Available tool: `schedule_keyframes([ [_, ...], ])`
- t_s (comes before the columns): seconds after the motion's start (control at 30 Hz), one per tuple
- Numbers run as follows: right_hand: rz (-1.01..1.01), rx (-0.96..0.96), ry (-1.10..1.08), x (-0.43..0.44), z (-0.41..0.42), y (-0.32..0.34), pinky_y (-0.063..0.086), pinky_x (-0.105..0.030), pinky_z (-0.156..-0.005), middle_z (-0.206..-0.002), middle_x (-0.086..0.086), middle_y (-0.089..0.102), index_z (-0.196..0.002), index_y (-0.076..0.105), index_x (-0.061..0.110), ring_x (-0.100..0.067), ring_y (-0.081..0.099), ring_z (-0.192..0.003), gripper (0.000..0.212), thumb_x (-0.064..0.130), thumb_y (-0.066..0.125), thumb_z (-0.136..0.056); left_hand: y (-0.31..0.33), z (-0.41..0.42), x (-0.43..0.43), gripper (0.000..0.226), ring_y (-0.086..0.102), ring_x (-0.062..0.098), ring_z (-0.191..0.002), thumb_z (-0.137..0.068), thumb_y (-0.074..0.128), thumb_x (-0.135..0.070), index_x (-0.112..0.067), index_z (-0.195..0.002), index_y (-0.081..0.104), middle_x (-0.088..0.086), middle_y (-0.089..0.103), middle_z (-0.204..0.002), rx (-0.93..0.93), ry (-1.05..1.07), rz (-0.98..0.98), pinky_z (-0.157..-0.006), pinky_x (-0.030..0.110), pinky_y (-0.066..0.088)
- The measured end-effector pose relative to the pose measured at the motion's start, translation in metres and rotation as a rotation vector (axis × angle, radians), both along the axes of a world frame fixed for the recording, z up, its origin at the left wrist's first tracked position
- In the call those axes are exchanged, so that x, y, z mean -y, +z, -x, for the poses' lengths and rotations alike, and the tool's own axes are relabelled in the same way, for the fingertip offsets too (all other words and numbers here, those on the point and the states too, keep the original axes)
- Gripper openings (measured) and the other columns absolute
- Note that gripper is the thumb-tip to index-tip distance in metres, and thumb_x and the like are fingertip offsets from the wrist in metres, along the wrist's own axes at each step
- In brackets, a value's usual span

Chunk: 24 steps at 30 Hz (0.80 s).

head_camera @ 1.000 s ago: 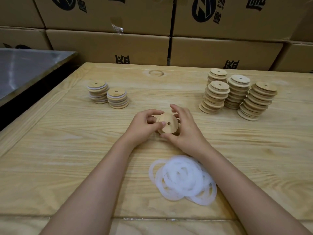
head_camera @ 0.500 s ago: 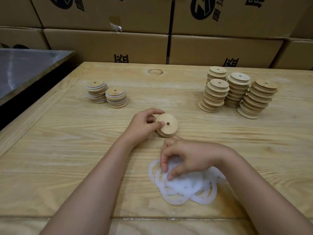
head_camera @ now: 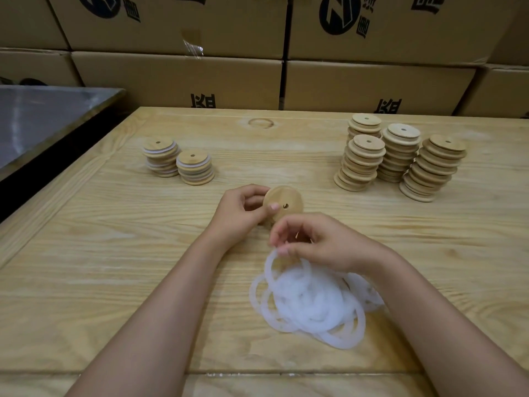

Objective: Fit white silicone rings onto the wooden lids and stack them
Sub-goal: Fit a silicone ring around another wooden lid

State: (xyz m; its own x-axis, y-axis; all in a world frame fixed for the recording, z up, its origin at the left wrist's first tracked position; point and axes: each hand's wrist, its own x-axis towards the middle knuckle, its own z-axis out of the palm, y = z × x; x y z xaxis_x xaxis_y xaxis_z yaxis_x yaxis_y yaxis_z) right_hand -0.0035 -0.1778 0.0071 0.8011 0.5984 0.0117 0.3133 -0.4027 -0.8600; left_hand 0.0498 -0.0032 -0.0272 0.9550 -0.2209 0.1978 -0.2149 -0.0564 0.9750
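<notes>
Pinching a tilted wooden lid (head_camera: 283,203) by its rim, the left hand (head_camera: 237,216) is holding it over the surface (head_camera: 114,253). The right hand (head_camera: 323,245) is pinching a white ring (head_camera: 268,263) at the far edge of the ring pile (head_camera: 309,305), with open room around.

I can't tell how many rings (head_camera: 309,305) the blurred right hand (head_camera: 323,245) pinches; its fingers hide the lower edge of the lid (head_camera: 287,196).

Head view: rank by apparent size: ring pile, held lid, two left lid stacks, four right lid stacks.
1. ring pile and four right lid stacks: about alike; the pile is nearer the camera, so unranked.
2. two left lid stacks.
3. held lid.
</notes>
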Motion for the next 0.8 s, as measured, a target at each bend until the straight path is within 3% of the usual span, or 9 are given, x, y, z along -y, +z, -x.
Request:
schedule_keyframes([
  [0.1, -0.186, 0.099, -0.171, 0.003, -0.005, -0.002, 0.051, -0.021, -0.078, -0.083, 0.011, 0.070, -0.090, 0.071, 0.031, -0.006, 0.065, -0.082, 0.023, 0.009, 0.070, -0.083, 0.002, 0.002, 0.003, 0.016, 0.068, 0.010, -0.069, -0.082, 0.067, 0.001, -0.006, -0.096, 0.064, 0.004, 0.071, -0.079, -0.002, -0.020, 0.063, -0.059, 0.023, 0.055],
  [0.17, -0.298, 0.122, -0.312, 0.006, -0.010, -0.006, 0.053, -0.020, -0.073, -0.080, 0.008, 0.072, -0.082, 0.072, 0.028, -0.008, 0.066, -0.078, 0.020, 0.007, 0.071, -0.081, 0.003, 0.003, 0.005, 0.013, 0.068, 0.013, -0.068, -0.084, 0.065, -0.001, -0.004, -0.096, 0.063, 0.007, 0.071, -0.079, -0.034, -0.028, 0.124, -0.059, 0.026, 0.057],
  [0.27, -0.382, 0.165, -0.485, 0.009, -0.018, -0.011, 0.043, -0.011, -0.058, -0.067, 0.014, 0.067, -0.075, 0.067, 0.021, 0.002, 0.057, -0.063, 0.018, 0.004, 0.070, -0.081, 0.005, 0.006, 0.009, 0.008, 0.069, 0.018, -0.067, -0.087, 0.060, -0.001, -0.004, -0.094, 0.061, 0.008, 0.071, -0.074, -0.094, -0.072, 0.206, -0.060, 0.032, 0.059],
  [0.37, -0.414, 0.232, -0.608, 0.007, -0.021, -0.014, 0.041, -0.011, -0.059, -0.070, 0.016, 0.066, -0.074, 0.065, 0.024, 0.003, 0.054, -0.062, 0.019, 0.008, 0.070, -0.083, 0.004, 0.007, 0.011, 0.010, 0.069, 0.018, -0.069, -0.091, 0.055, 0.001, -0.006, -0.097, 0.059, 0.007, 0.071, -0.072, -0.118, -0.086, 0.223, -0.060, 0.031, 0.057],
  [0.53, -0.453, 0.262, -0.645, 0.005, -0.022, -0.016, 0.044, -0.012, -0.068, -0.097, 0.001, 0.060, -0.074, 0.064, 0.024, -0.001, 0.056, -0.080, 0.019, 0.007, 0.070, -0.081, 0.005, 0.008, 0.013, 0.022, 0.068, 0.021, -0.075, -0.090, 0.053, 0.004, -0.011, -0.106, 0.060, 0.008, 0.070, -0.074, -0.119, -0.112, 0.213, -0.064, 0.037, 0.059],
  [0.67, -0.581, 0.141, -0.664, 0.001, -0.023, -0.021, 0.051, -0.025, -0.080, -0.089, 0.009, 0.065, -0.076, 0.064, 0.019, -0.011, 0.061, -0.087, 0.018, 0.003, 0.067, -0.084, 0.005, 0.008, 0.015, 0.022, 0.068, 0.024, -0.082, -0.091, 0.051, 0.002, -0.013, -0.104, 0.062, 0.011, 0.069, -0.082, -0.163, -0.130, 0.232, -0.069, 0.041, 0.059],
  [0.73, -0.600, 0.150, -0.687, 0.000, -0.024, -0.023, 0.052, -0.023, -0.078, -0.084, 0.013, 0.067, -0.076, 0.065, 0.020, -0.009, 0.062, -0.085, 0.018, 0.004, 0.068, -0.083, 0.005, 0.008, 0.017, 0.014, 0.068, 0.027, -0.086, -0.093, 0.052, -0.011, -0.012, -0.102, 0.063, 0.013, 0.068, -0.091, -0.196, -0.143, 0.261, -0.070, 0.042, 0.059],
  [0.8, -0.624, 0.166, -0.696, -0.002, -0.024, -0.026, 0.051, -0.019, -0.074, -0.081, 0.015, 0.069, -0.076, 0.065, 0.021, -0.006, 0.063, -0.082, 0.018, 0.005, 0.069, -0.083, 0.004, 0.009, 0.019, 0.022, 0.069, 0.022, -0.085, -0.087, 0.058, -0.028, -0.013, -0.102, 0.063, 0.007, 0.070, -0.090, -0.155, -0.146, 0.248, -0.069, 0.039, 0.060],
])
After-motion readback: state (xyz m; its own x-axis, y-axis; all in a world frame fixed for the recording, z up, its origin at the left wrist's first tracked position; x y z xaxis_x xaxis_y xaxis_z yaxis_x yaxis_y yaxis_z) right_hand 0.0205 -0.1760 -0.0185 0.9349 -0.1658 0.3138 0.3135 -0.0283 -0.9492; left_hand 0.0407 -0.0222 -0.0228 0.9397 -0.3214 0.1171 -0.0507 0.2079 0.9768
